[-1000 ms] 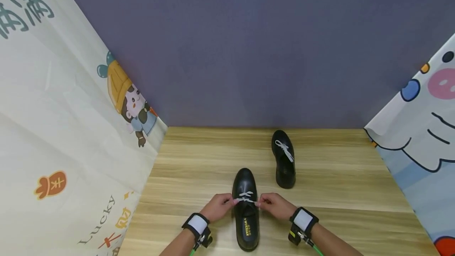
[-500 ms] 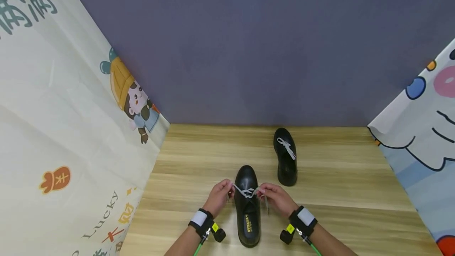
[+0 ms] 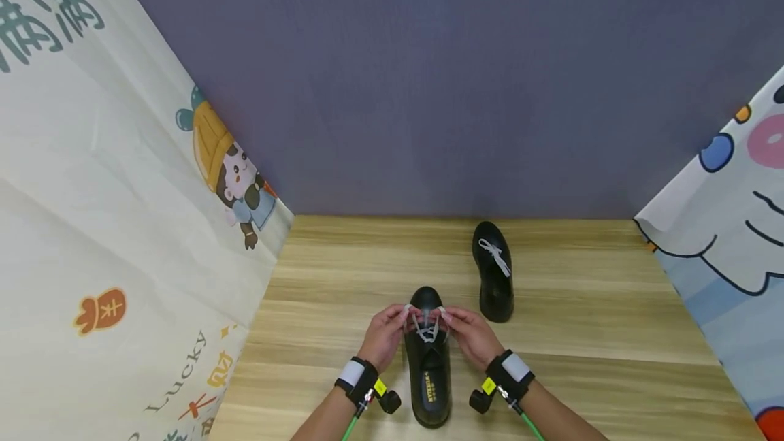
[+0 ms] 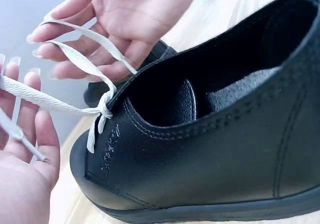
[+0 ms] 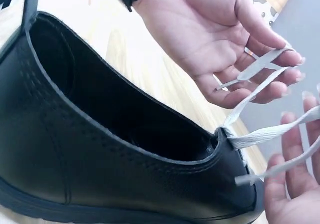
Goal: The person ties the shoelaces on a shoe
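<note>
A black leather shoe (image 3: 425, 296) stands toe-away on the wooden surface between my hands. Its white shoelace (image 4: 60, 102) is knotted over the throat, the knot (image 4: 104, 109) snug against the leather. My left hand (image 3: 381, 337) holds one lace end at the shoe's left side, doubled back into a loop, its tip (image 5: 227, 86) hanging by the palm. On the other side my right hand (image 3: 471, 337) holds the other end, also folded into a loop over its fingers, with that tip (image 5: 245, 179) dangling. Both loops rise from the knot, a little apart.
Farther back and to the right, a second black shoe (image 3: 495, 291) stands with its white lace tied in a bow. A dark blue-grey panel (image 3: 459, 87) rises behind the wooden surface (image 3: 343, 257). Printed white sheets (image 3: 141, 223) flank both sides.
Both hands have moved up toward the toe and closer together, lifting the lace ends. The ends, earlier pulled out sideways, are now folded into loops. The shoe stays in place.
</note>
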`<state>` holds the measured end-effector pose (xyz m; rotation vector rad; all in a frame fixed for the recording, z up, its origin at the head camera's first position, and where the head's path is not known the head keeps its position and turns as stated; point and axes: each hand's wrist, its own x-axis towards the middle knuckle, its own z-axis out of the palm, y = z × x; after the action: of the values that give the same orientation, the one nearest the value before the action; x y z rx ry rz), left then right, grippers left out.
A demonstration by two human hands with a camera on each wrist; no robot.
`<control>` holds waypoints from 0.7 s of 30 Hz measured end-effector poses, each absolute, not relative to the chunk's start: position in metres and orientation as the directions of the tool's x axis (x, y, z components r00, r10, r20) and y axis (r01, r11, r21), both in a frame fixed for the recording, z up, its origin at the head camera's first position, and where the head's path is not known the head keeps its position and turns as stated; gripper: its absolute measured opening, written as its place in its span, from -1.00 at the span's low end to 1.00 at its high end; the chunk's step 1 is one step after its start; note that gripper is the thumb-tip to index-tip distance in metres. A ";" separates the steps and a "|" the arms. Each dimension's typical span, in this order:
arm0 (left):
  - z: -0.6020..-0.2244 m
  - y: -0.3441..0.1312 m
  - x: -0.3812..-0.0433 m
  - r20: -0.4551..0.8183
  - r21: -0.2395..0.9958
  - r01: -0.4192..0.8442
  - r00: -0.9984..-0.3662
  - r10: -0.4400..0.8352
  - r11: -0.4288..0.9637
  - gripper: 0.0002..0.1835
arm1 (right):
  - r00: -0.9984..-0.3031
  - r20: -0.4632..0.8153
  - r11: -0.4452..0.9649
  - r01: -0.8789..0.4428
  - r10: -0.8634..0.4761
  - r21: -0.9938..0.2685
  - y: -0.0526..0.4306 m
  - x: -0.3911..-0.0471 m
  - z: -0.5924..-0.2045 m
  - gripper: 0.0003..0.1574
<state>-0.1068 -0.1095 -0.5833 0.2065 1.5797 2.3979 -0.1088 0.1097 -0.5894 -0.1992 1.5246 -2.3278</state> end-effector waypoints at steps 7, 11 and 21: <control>-0.582 -0.106 -0.108 -0.037 0.907 -0.146 -0.963 0.269 -0.396 -0.77 | -0.933 -0.002 -0.438 0.171 -0.360 -0.883 0.102 -0.111 -0.593 -0.71; -0.585 -0.105 -0.107 -0.037 0.910 -0.135 -0.968 0.247 -0.393 -0.74 | -0.935 0.002 -0.447 0.168 -0.356 -0.879 0.099 -0.110 -0.595 -0.72; -0.594 -0.100 -0.104 -0.121 0.896 -0.170 -0.982 0.143 -0.409 -0.78 | -0.950 -0.076 -0.331 0.181 -0.304 -0.926 0.089 -0.107 -0.599 -0.52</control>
<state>-0.1040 -0.1002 -0.5938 -0.0372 1.5890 2.4914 -0.1074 0.0888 -0.5987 -0.1590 1.6062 -2.3401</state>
